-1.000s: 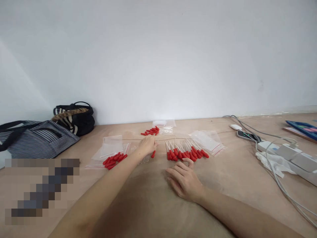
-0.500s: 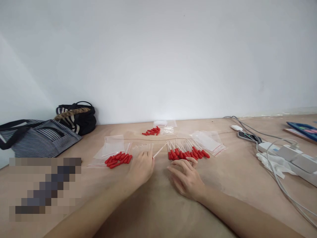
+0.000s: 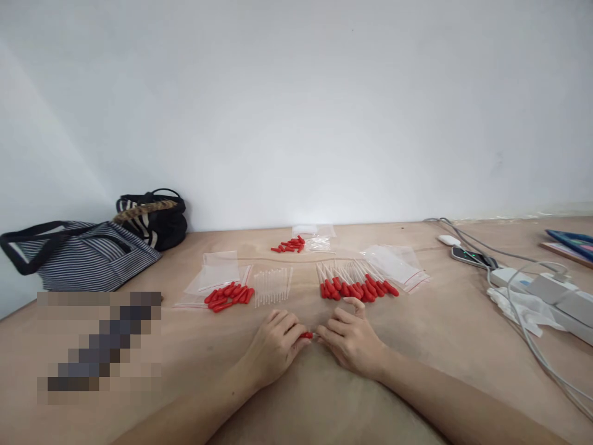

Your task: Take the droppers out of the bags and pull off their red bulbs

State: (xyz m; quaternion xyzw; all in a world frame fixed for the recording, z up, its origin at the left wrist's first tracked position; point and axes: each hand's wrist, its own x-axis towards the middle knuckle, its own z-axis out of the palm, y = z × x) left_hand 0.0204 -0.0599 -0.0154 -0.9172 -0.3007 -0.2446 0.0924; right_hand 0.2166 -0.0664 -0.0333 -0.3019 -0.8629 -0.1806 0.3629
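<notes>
My left hand (image 3: 280, 340) is closed in a pinch around a red rubber dropper bulb (image 3: 306, 335). Facing it, my right hand (image 3: 349, 337) pinches a thin pale dropper tube (image 3: 315, 335), mostly hidden by the fingers; it meets the bulb's end or lies right against it. Beyond my left hand lie a pile of loose red bulbs (image 3: 229, 295) and a row of clear thin tubes (image 3: 272, 287). Above my right hand, several droppers (image 3: 356, 285) with red bulbs fitted on their tubes lie fanned out, bulbs toward me.
Clear zip bags (image 3: 220, 267) lie behind the bulbs, with more bags (image 3: 396, 266) at right. Farther back are another pile of bulbs (image 3: 291, 245) and tubes (image 3: 319, 244). A striped bag (image 3: 92, 256) stands left; a power strip (image 3: 551, 290) with cables lies right.
My left hand has drawn back from the tube row toward me and now meets my right hand. A red bulb shows between them. The tube row is uncovered; the view has shifted slightly.
</notes>
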